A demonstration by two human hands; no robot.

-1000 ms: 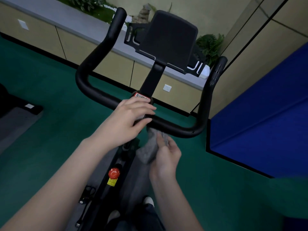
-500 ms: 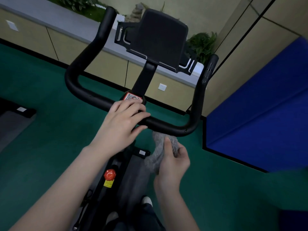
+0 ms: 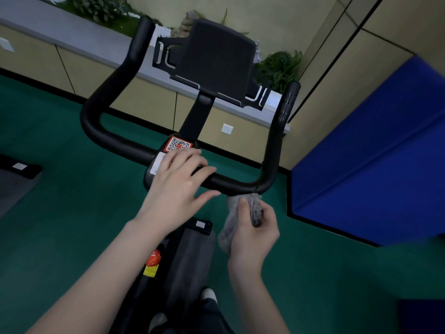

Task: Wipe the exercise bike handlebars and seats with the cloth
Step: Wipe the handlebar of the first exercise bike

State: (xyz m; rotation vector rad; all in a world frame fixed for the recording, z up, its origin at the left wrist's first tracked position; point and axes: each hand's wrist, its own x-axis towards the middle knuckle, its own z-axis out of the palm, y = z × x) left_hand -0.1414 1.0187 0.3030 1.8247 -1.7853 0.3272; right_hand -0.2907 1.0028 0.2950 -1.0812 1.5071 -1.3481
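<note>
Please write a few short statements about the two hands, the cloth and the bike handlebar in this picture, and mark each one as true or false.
1. The right hand holds the grey cloth. True.
2. The cloth lies on top of the screen holder. False: it is under the crossbar of the handlebar, near its right bend.
3. The left hand rests on the middle of the handlebar with straight fingers. True.
4. The left hand covers the QR sticker fully. False: the sticker shows just beyond the fingers.
5. The floor is red. False: it is green.
</note>
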